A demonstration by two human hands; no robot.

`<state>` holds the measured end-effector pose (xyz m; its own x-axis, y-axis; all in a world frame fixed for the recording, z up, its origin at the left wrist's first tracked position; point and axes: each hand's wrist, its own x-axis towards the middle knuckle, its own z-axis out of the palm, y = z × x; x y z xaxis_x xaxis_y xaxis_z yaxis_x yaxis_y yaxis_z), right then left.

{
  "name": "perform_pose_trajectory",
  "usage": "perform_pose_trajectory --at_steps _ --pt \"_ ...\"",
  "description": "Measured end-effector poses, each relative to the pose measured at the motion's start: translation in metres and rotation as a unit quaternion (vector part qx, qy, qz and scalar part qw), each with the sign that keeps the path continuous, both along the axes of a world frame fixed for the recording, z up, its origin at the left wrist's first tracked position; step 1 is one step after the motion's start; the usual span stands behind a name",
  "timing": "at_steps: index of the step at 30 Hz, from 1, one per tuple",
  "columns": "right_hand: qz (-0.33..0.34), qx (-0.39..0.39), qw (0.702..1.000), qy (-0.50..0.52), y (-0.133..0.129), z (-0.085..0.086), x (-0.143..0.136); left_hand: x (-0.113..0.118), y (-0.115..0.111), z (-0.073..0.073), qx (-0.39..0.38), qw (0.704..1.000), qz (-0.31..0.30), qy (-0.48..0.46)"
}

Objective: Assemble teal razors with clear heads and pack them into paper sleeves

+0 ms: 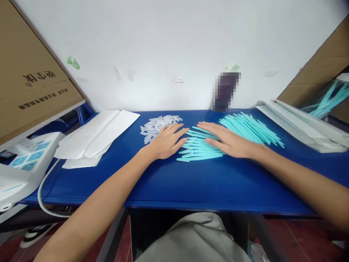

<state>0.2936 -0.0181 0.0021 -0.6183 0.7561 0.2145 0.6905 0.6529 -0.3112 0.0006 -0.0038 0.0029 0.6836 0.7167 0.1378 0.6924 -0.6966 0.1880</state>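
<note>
Several flat turquoise sticks with shaped tips, which look like eyebrow razors (203, 146), lie side by side in a loose row at the middle of the blue table. My left hand (167, 141) rests at their left ends, its fingers stretched out and apart. Over the right ends lies my right hand (229, 140), also open with its fingers extended. Neither hand grips anything. A pile of small translucent white caps (156, 125) sits just beyond my left hand and is partly covered by it. Behind my right hand is a larger heap of turquoise razors (252, 127).
Flat white plastic bags (95, 134) lie at left, beside a power strip (35, 156) and its cable. More bags (305, 125) are at right, near a clear container of turquoise sticks (331, 98). Cardboard boxes flank the blue table (191, 185), and a white wall stands behind.
</note>
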Motion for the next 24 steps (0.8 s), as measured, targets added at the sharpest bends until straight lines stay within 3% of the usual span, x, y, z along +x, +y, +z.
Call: perform_pose_trajectory --at_steps 5,11,16,20,24 --pt "-0.072 0.015 0.996 -0.047 -0.002 -0.001 0.002 0.000 -0.002 0.002 -0.014 1.000 0.015 0.020" --pt "-0.023 0.004 0.997 -0.068 0.004 -0.004 -0.010 0.000 0.001 -0.002 0.016 1.000 0.002 0.005" --pt "0.003 0.049 0.999 -0.023 -0.005 0.004 -0.012 -0.002 0.004 0.006 0.112 0.991 0.000 -0.076" --pt "-0.025 0.083 0.996 0.001 -0.021 0.010 -0.011 -0.015 0.010 0.019 0.142 0.985 0.067 -0.075" --pt "0.016 0.039 0.999 -0.020 -0.034 0.008 -0.015 -0.037 0.022 0.025 0.125 0.979 0.142 -0.076"
